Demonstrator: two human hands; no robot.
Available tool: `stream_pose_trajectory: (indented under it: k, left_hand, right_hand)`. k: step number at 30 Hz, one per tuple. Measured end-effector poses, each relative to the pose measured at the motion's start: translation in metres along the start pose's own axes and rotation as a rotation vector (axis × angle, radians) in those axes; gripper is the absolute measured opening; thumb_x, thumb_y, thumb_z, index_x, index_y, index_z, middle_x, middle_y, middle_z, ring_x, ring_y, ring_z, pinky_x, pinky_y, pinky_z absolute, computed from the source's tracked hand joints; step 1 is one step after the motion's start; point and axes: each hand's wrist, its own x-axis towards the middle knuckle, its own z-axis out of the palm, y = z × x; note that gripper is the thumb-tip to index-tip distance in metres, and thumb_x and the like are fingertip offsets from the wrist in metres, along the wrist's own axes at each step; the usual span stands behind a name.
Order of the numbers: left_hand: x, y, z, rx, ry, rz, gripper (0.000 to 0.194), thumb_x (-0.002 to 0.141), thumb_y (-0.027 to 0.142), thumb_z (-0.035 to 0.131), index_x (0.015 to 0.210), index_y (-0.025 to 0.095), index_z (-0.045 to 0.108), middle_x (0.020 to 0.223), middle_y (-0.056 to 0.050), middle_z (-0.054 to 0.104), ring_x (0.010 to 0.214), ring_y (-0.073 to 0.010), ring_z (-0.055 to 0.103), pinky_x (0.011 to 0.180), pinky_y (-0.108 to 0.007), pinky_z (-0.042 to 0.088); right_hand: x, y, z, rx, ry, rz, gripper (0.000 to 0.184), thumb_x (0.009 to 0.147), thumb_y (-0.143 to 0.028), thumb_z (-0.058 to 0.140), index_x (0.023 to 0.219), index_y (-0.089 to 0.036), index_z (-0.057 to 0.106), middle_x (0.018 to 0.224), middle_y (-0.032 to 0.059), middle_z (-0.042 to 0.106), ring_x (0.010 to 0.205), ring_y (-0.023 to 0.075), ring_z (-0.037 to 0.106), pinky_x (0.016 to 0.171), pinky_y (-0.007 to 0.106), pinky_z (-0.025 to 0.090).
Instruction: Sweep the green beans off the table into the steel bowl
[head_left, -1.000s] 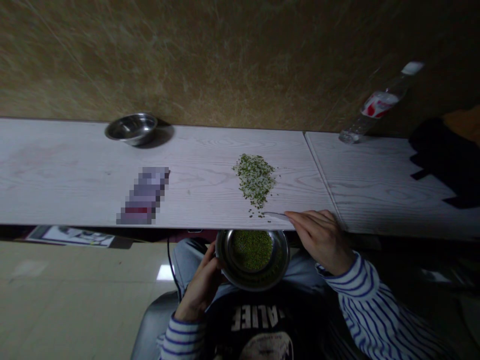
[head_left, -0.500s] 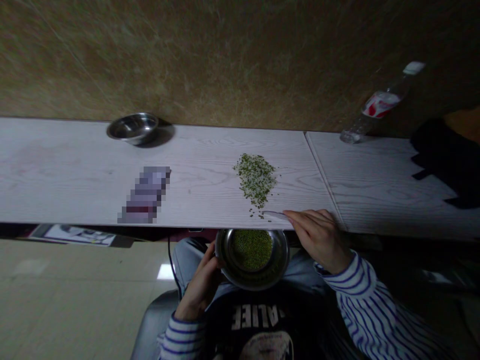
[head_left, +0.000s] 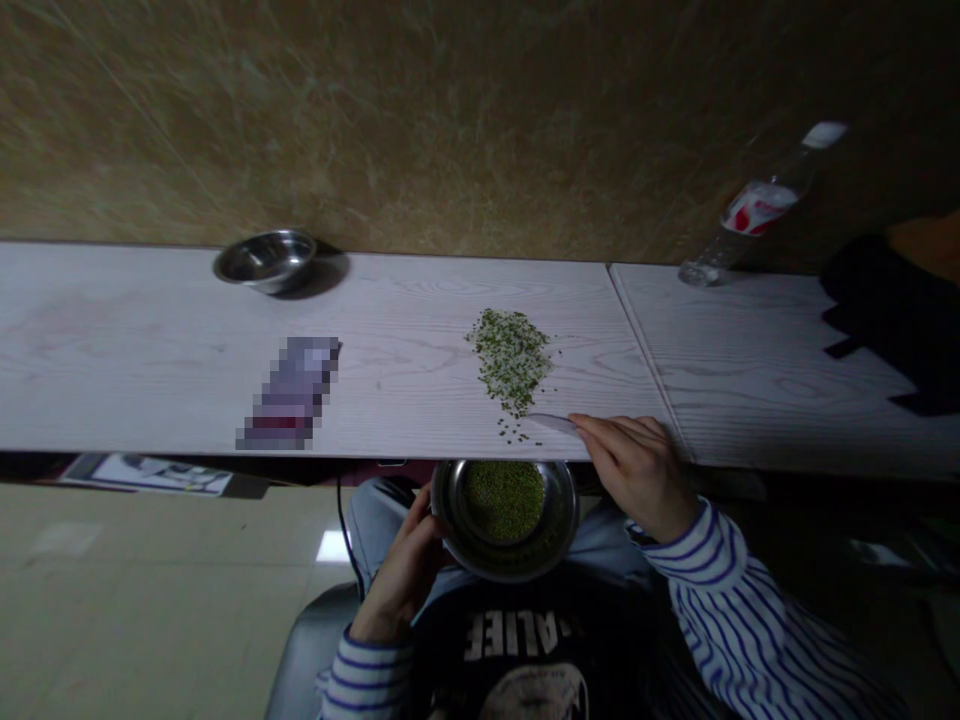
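Note:
A steel bowl (head_left: 559,525) half full of small green beans sits in my lap, just below the table's front edge. My left hand (head_left: 401,575) is wrapped round its left rim. My right hand (head_left: 637,472) rests on the table edge, fingers pressed together on a thin white card (head_left: 551,423). The card's tip lies at the near end of a pile of green beans (head_left: 511,358) spread on the white wooden table (head_left: 150,350). A few stray beans lie by the card.
An empty steel bowl (head_left: 264,259) stands at the table's back left. A blurred flat packet (head_left: 291,392) lies left of centre. A plastic water bottle (head_left: 754,210) leans at the back right, beside dark cloth (head_left: 892,320). Papers (head_left: 146,472) lie on the floor below.
My right hand has nudged the card slightly further up the table, toward the bean pile. The left hand and lap bowl stay put.

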Motion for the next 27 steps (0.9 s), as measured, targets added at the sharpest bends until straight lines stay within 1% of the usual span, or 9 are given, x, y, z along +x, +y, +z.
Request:
stream_pose_trajectory:
  k: [4, 7, 11, 16, 23, 27]
  left_hand:
    - [0.0013, -0.0002, -0.0003, 0.003, -0.011, -0.007, 0.06, 0.067, 0.017, 0.067, 0.126, 0.022, 0.056, 0.097, -0.005, 0.067, 0.084, -0.0237, 0.058, 0.065, -0.037, 0.053]
    - [0.0019, -0.0009, -0.001, -0.004, -0.019, -0.01, 0.059, 0.068, 0.017, 0.067, 0.127, 0.022, 0.056, 0.097, -0.006, 0.067, 0.084, -0.0237, 0.059, 0.066, -0.037, 0.053]
    - [0.0016, -0.0021, -0.0023, -0.011, -0.024, -0.005, 0.059, 0.069, 0.016, 0.066, 0.127, 0.023, 0.056, 0.096, -0.005, 0.067, 0.083, -0.0233, 0.059, 0.067, -0.037, 0.053]
    - [0.0022, -0.0021, -0.0025, -0.011, -0.008, -0.011, 0.061, 0.067, 0.018, 0.068, 0.127, 0.023, 0.056, 0.099, -0.006, 0.067, 0.086, -0.0247, 0.058, 0.065, -0.037, 0.053]
    - [0.0019, -0.003, -0.0028, -0.009, 0.011, 0.003, 0.06, 0.067, 0.016, 0.065, 0.126, 0.023, 0.057, 0.09, -0.003, 0.066, 0.08, -0.0214, 0.057, 0.064, -0.034, 0.052]
    - [0.0018, -0.0033, -0.0042, 0.007, 0.008, 0.0, 0.06, 0.067, 0.018, 0.066, 0.126, 0.022, 0.056, 0.091, -0.004, 0.065, 0.08, -0.0222, 0.057, 0.063, -0.035, 0.051]
  right_hand:
    - [0.0007, -0.0005, 0.0014, 0.009, 0.006, 0.009, 0.02, 0.093, -0.012, 0.053, 0.107, -0.017, 0.068, 0.091, 0.006, 0.077, 0.078, 0.0176, 0.07, 0.071, 0.033, 0.042]
    - [0.0016, -0.0018, 0.0027, 0.012, -0.001, 0.004, 0.02, 0.093, -0.012, 0.054, 0.107, -0.016, 0.068, 0.09, 0.0059, 0.078, 0.078, 0.0174, 0.07, 0.071, 0.033, 0.042]
    - [0.0028, 0.0013, 0.0025, -0.026, 0.032, 0.023, 0.02, 0.092, -0.011, 0.055, 0.106, -0.015, 0.07, 0.088, 0.0071, 0.078, 0.075, 0.0186, 0.07, 0.07, 0.033, 0.042]
    - [0.0044, 0.0041, 0.0024, -0.028, 0.036, 0.054, 0.021, 0.092, -0.012, 0.056, 0.106, -0.015, 0.07, 0.088, 0.0074, 0.078, 0.075, 0.0188, 0.07, 0.071, 0.033, 0.043]
    - [0.0076, -0.0046, 0.0051, 0.03, -0.005, 0.03, 0.02, 0.093, -0.013, 0.054, 0.106, -0.016, 0.069, 0.09, 0.0056, 0.078, 0.077, 0.0173, 0.071, 0.072, 0.033, 0.043]
    - [0.0085, -0.0019, 0.0051, 0.017, 0.011, 0.04, 0.021, 0.093, -0.013, 0.054, 0.108, -0.015, 0.07, 0.09, 0.0063, 0.078, 0.078, 0.0177, 0.071, 0.071, 0.033, 0.043]
